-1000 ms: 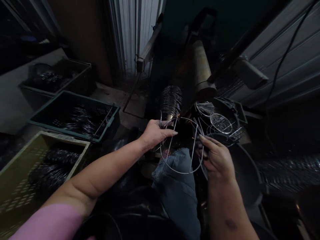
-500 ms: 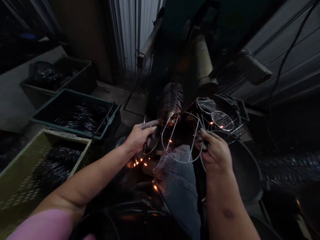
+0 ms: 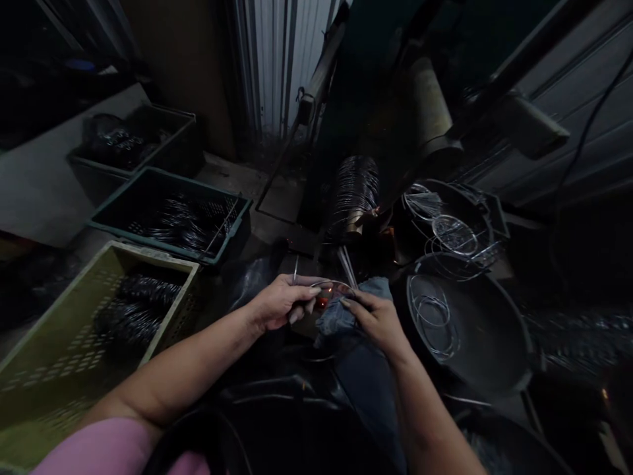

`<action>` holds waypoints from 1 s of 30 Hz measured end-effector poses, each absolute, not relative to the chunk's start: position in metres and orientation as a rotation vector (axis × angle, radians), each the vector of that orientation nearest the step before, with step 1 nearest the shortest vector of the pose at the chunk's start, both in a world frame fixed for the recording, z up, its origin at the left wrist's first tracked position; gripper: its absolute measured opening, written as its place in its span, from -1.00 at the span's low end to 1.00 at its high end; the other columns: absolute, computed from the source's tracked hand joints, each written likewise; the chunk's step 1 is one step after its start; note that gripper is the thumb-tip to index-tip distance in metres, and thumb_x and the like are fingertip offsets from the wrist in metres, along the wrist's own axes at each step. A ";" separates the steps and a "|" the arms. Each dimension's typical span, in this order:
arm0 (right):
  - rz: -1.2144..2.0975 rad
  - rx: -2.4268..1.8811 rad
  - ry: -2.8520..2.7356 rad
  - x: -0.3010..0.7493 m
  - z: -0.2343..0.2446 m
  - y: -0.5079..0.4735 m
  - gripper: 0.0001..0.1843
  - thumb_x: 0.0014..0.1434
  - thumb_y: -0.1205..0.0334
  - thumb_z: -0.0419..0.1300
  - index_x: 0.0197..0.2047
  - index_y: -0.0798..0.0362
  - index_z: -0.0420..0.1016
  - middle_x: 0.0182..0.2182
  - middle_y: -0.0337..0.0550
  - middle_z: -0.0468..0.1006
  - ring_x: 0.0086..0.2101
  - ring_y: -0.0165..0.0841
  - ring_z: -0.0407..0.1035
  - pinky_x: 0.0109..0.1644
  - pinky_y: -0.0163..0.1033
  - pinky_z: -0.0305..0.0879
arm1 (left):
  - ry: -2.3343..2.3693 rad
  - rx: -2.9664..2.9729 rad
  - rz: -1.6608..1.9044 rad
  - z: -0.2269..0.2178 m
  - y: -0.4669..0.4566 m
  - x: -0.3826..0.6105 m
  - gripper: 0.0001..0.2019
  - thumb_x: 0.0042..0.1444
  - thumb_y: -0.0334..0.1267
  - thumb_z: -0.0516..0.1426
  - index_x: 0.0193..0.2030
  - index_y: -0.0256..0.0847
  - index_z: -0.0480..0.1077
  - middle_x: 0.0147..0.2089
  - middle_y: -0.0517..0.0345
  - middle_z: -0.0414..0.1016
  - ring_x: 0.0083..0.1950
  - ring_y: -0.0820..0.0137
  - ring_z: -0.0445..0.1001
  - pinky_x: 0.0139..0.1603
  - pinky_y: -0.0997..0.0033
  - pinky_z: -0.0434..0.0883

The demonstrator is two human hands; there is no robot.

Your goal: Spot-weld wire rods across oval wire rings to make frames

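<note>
My left hand [image 3: 287, 300] is closed, pinching a thin wire ring [image 3: 337, 282] between thumb and forefinger. Another piece of curved wire [image 3: 295, 269] stands up by its fingers. My right hand [image 3: 373, 318] is closed on the other side of the same ring, just above my lap. Several straight wire rods [image 3: 347, 264] stick up from the right hand's fingers, which partly hide them. Beyond the hands, a stack of dark wire rings [image 3: 357, 185] hangs on a machine's round bar [image 3: 354, 222]. Wire rings [image 3: 435, 316] lie in the wide round pan [image 3: 487, 330] at the right.
A yellow crate [image 3: 47, 336], a green crate [image 3: 123, 227] and a grey bin [image 3: 182, 132] stand at the left, holding dark wire pieces. Behind the round pan, another container [image 3: 487, 218] holds wire rods and rings. A machine cylinder [image 3: 431, 99] juts out above.
The ring with two crossbars has left my hands, and wire rings now show in the right pan. Both hands have come closer together and lower. Fewer sparks show.
</note>
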State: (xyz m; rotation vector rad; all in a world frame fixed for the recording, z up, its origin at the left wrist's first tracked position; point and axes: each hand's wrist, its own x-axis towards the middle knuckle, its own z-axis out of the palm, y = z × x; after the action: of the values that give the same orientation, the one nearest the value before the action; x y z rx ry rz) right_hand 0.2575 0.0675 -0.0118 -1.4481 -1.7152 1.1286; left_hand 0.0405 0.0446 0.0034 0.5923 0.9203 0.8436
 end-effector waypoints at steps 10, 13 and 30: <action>0.877 -1.726 -1.471 0.307 -0.025 0.032 -0.65 -0.05 0.03 0.24 -0.25 0.09 0.56 -0.39 -0.12 0.54 -0.32 -0.25 0.40 -0.18 -0.17 0.30 | 1.018 0.648 0.751 -0.040 0.012 0.077 -0.54 -0.13 -0.49 0.14 0.00 -0.28 0.41 -0.38 0.15 0.54 -0.43 0.49 0.43 -0.31 0.48 0.34; 0.801 -1.723 -1.427 0.327 -0.028 0.018 -0.56 -0.02 0.02 0.21 -0.08 0.03 0.49 -0.06 -0.05 0.46 -0.01 -0.20 0.28 0.11 -0.06 0.11 | 1.058 0.757 0.698 -0.043 0.010 0.079 -0.53 -0.10 -0.47 0.11 0.04 -0.24 0.37 -0.19 0.13 0.53 -0.40 0.52 0.42 -0.37 0.54 0.32; 1.261 -1.132 -1.868 0.286 0.018 -0.002 -0.63 0.20 0.30 0.05 0.08 -0.08 0.33 -0.24 -0.16 0.53 -0.18 -0.34 0.41 0.01 -0.12 0.27 | 1.055 0.693 0.940 0.001 0.046 0.068 -0.43 -0.06 -0.39 0.17 0.16 -0.27 0.20 -0.52 0.19 0.43 -0.54 0.41 0.48 -0.60 0.55 0.30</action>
State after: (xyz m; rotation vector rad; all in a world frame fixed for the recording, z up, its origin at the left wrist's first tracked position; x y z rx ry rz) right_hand 0.2861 -0.0022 0.0175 -1.1321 -1.8681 1.2612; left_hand 0.0677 0.0461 0.0010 0.6931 1.0547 0.9400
